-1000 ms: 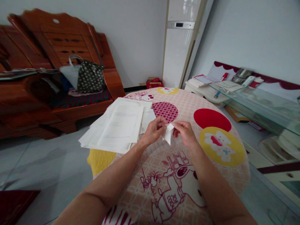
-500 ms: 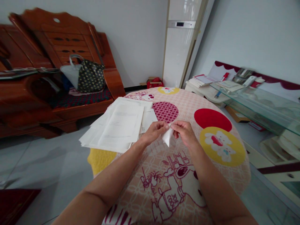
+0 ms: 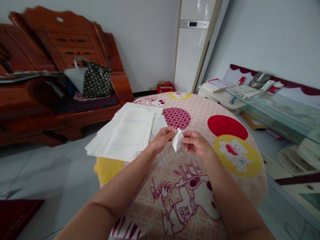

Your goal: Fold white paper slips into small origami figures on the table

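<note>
A small folded piece of white paper [image 3: 177,141] is held up between both hands above the table, one pointed corner hanging down. My left hand [image 3: 162,138] pinches its left side between thumb and fingers. On the other side, my right hand [image 3: 196,142] grips the right edge with thumb and forefinger, the other fingers curled. Just left of my left hand lies a spread stack of white paper sheets [image 3: 127,131], the top ones bearing faint lines of print. Fingers cover part of the folded paper's edges.
A patterned cloth [image 3: 160,180] covers the round table. Behind it on the left stands a wooden bench [image 3: 67,36] with a dark patterned bag [image 3: 97,81]. To the right is a glass shelf [image 3: 280,110] with papers and other items. A tall white cabinet-like unit [image 3: 190,53] fills the corner.
The folded paper has turned and its top corner now shows between my hands. My fingertips have moved slightly apart, the right hand lower along the paper's edge.
</note>
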Available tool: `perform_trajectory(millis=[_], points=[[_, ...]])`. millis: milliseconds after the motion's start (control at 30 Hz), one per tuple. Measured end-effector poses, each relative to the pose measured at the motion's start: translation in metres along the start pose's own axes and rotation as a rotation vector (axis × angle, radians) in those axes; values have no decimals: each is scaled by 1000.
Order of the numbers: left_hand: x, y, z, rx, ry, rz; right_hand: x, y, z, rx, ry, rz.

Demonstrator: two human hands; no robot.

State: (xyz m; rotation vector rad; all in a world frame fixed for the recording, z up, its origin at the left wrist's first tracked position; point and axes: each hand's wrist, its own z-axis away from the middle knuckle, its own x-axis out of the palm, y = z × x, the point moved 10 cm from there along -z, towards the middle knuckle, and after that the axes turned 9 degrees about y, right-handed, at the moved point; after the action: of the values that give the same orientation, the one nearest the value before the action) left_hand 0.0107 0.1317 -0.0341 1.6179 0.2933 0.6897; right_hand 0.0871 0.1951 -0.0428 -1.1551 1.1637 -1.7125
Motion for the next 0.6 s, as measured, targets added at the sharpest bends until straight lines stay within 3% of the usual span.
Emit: perform_trajectory(millis=[200, 400, 600], points=[[4, -3, 2, -63, -30, 25, -5, 3, -2, 11, 25, -41], [1, 2, 1, -32, -28, -22, -6, 4, -1, 31, 31, -4], [1, 15, 0, 40, -90, -31, -20, -14, 3, -94, 114, 93]])
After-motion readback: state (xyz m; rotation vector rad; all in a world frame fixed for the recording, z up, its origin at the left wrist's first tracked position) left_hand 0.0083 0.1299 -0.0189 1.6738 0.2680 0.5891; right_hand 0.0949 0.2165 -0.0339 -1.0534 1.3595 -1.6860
